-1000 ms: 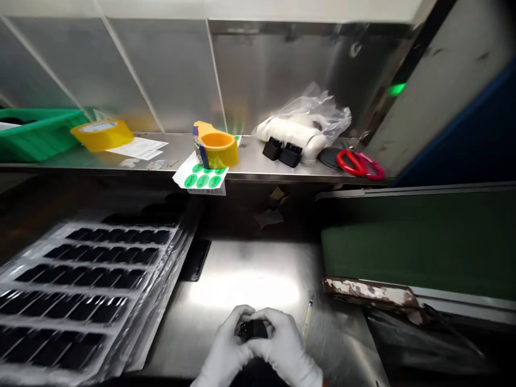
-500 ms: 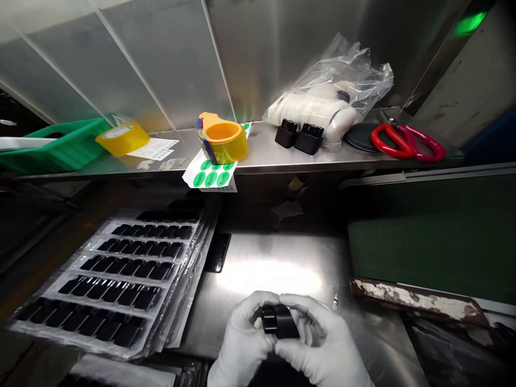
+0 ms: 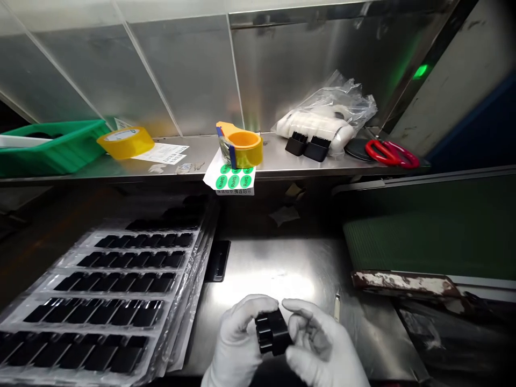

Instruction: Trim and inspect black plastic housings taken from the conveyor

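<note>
Both my hands wear white gloves and meet low over the steel bench. My left hand (image 3: 234,344) curls round the left side of a small black plastic part (image 3: 272,333) with ribbed edges. My right hand (image 3: 322,349) pinches the same part from the right with thumb and fingers. To the left lies a clear tray (image 3: 100,285) holding several rows of similar black parts.
A steel shelf (image 3: 282,166) carries a green bin (image 3: 52,145), a yellow tape roll (image 3: 124,142), a tape dispenser (image 3: 242,150), a sheet of green stickers (image 3: 231,180), two black parts (image 3: 308,147), a plastic bag (image 3: 326,115) and red scissors (image 3: 389,152). A green conveyor belt (image 3: 435,231) runs on the right.
The black part has turned in my hands, so its ribbed side now shows. The view has shifted slightly; my hands stay in the same place over the bench.
</note>
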A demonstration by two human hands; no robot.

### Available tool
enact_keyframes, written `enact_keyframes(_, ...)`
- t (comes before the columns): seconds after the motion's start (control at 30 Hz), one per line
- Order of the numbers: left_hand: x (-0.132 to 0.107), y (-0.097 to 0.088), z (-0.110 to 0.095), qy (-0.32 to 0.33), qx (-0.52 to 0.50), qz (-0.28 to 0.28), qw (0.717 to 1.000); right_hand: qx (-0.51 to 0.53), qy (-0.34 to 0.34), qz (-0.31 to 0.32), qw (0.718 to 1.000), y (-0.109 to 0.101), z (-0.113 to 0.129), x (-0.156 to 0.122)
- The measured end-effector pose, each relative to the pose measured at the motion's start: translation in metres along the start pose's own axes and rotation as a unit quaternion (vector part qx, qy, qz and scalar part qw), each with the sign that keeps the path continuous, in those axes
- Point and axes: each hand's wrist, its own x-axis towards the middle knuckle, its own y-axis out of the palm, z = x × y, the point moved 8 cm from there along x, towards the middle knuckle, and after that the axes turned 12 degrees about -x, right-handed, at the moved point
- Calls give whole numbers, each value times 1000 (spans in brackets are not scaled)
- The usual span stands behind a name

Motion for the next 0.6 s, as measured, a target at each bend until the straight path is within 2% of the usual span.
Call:
enact_keyframes(0.07,-3,-6,-8,48,29,14,998,31,-5,-13,999,7,-9,-3)
enact_keyframes(0.13,-4,-9,-8,29,12,21,999,48,-23,-31,998,10,-16,-4)
enact_keyframes(0.2,-5,-12,2,-70,-54,-6,996,43,-62,-51,996,9,-19,-4)
enact_keyframes(0.3,-14,-9,12,-245,-139,-70,957,3,-134,-86,987,3,-16,-4)
enact_keyframes(0.4,-20,-1,7,-330,-175,-78,924,-12,-178,-99,979,-1,-13,-4)
enact_keyframes(0.5,-19,2,5,-348,-171,-49,921,13,-202,-85,976,1,-11,-5)
enact_keyframes(0.6,-12,1,12,-312,-138,7,940,80,-180,-40,980,10,-17,-3)
